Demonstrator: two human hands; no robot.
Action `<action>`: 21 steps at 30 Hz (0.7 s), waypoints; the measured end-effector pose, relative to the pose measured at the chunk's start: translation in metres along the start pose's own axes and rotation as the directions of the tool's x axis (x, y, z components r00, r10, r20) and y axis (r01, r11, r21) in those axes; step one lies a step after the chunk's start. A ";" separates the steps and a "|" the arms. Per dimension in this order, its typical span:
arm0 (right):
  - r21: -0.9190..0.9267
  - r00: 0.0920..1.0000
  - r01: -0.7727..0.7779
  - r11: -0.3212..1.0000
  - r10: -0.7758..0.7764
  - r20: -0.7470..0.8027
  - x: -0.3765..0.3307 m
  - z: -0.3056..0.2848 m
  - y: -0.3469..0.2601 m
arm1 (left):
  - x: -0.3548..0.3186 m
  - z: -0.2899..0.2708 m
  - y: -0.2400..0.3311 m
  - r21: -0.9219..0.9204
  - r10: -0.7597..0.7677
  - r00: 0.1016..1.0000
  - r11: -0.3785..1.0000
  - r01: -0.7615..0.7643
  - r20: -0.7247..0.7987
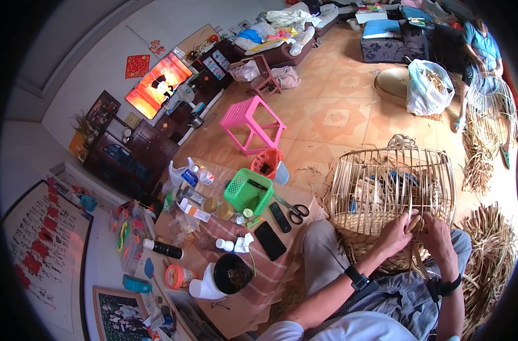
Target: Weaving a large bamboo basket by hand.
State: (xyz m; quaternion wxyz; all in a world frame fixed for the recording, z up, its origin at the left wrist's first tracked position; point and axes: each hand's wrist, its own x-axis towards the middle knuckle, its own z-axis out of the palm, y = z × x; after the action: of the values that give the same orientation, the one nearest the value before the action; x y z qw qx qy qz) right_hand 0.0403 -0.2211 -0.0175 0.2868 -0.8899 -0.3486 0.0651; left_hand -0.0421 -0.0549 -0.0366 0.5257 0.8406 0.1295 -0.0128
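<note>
While the woven basket stands between the person's knees, the left hand pinches a straw strip at its near side; just beside, the right hand seems to pinch straw too, partly hidden from me.

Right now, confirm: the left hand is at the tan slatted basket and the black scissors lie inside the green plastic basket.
Partly wrong: the head view shows the black scissors on the table, outside the green basket; the left hand is at the tan basket.
</note>
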 end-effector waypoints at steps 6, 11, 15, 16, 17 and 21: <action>0.145 0.996 -0.092 0.985 0.088 0.035 0.000 -0.001 -0.001 | 0.009 0.003 -0.013 -0.339 0.086 0.994 0.939 -0.058 0.071; 0.654 0.991 -0.132 0.745 0.083 0.105 0.001 0.008 0.001 | 0.012 0.009 -0.014 -0.482 0.104 0.993 0.874 -0.069 0.047; 0.231 0.987 -0.132 0.964 0.150 -0.060 -0.008 0.017 0.000 | 0.004 0.007 -0.006 -0.259 0.035 0.999 0.965 -0.038 -0.014; 0.123 0.981 -0.102 0.987 0.120 -0.153 -0.012 0.019 -0.002 | 0.002 0.007 -0.005 -0.135 0.032 0.998 0.990 -0.039 -0.054; 0.011 0.967 -0.079 0.997 0.080 -0.241 -0.015 0.021 -0.004 | 0.001 0.007 -0.004 -0.119 0.012 0.999 0.993 -0.016 -0.040; -0.031 0.956 -0.164 0.986 0.151 -0.252 -0.025 0.021 -0.014 | -0.005 0.013 -0.007 0.033 0.108 0.980 0.994 -0.104 -0.168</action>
State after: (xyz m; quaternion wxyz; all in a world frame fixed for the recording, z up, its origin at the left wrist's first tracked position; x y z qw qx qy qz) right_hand 0.0066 -0.2195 -0.0293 0.2992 -0.9230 -0.2394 -0.0336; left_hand -0.0468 -0.0643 -0.0477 0.5026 0.8506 0.1287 0.0853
